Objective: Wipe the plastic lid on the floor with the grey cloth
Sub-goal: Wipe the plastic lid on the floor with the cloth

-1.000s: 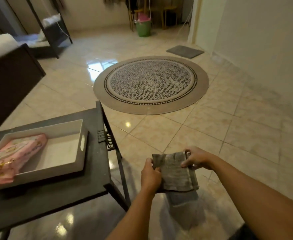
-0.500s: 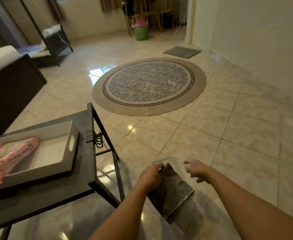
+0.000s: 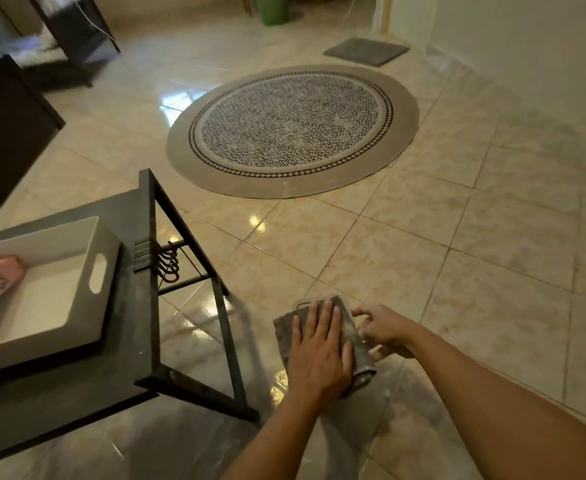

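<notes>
— How did the hands stand at that moment?

— The left hand (image 3: pixel 319 355) lay flat, fingers spread, pressing the grey cloth (image 3: pixel 350 341) down. It gripped nothing; it only bore down with the palm. The right hand (image 3: pixel 383 329) sat just beside the cloth's right edge, fingers loosely curled at the rim of what lay beneath. Whether it was pinching that rim could not be told.

— And the plastic lid?

— The plastic lid (image 3: pixel 305 302) lay on the floor (image 3: pixel 423 258), almost wholly under the cloth. Only its clear far corner showed past the left fingertips.

— What might have gone wrong?

— The tiles looked glossy, so the lid could probably have skated away under a firm stroke unless the right hand steadied it. The desk (image 3: pixel 135 306) leg stood near on the left, and a wide sweep might have knocked against it. The white tray (image 3: pixel 106 244) on the desk was well clear.
</notes>
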### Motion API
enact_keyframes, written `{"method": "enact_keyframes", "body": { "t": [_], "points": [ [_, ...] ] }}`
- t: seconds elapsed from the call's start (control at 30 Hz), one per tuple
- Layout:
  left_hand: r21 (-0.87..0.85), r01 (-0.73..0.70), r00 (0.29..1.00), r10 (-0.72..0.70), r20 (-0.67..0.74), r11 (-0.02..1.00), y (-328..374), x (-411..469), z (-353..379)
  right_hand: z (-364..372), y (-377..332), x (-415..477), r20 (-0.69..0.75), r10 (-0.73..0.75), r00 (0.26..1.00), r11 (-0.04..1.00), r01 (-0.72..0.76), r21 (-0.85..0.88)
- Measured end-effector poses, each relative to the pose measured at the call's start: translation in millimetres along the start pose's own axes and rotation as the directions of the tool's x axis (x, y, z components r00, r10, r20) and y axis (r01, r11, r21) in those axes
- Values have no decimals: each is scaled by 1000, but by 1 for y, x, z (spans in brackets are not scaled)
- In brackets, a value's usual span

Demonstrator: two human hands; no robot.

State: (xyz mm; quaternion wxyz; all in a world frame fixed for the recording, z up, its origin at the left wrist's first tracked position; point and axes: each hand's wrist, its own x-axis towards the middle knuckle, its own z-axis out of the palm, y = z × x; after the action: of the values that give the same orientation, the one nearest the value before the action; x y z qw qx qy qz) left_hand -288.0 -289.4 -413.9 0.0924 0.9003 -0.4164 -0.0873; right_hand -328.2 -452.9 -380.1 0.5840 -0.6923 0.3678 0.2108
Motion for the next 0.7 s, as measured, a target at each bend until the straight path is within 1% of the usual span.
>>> {"method": "enact_keyframes", "body": {
  "t": [0.07, 0.17, 0.33, 0.47, 0.6, 0.63, 0.7],
  "points": [
    [5, 12, 1000, -12, -3, 1000, -4, 3, -2, 2, 0, 1, 8, -15, 1000, 1000, 15, 22],
    [-11, 72, 997, -72, -24, 997, -6, -4, 1, 5, -2, 5, -3, -46, 999, 999, 46, 25],
    [1, 41, 999, -41, -4, 999, 3, 8, 2, 6, -5, 6, 35, -71, 997, 997, 71, 7],
    [11, 102, 995, -102, -9, 995, -2, 8, 0, 7, -5, 5, 24, -92, 995, 996, 91, 25],
    [-3, 61, 998, -61, 12, 998, 6, 4, 6, 7, -6, 5, 45, -106, 993, 994, 105, 39],
    [-2, 71, 997, -71, 4, 997, 3, 9, 2, 6, -6, 5, 45, -106, 993, 993, 104, 47],
    [-9, 134, 991, -134, -3, 991, -7, 13, -4, 7, -4, 7, 36, -96, 995, 993, 93, 69]
  ]
}}
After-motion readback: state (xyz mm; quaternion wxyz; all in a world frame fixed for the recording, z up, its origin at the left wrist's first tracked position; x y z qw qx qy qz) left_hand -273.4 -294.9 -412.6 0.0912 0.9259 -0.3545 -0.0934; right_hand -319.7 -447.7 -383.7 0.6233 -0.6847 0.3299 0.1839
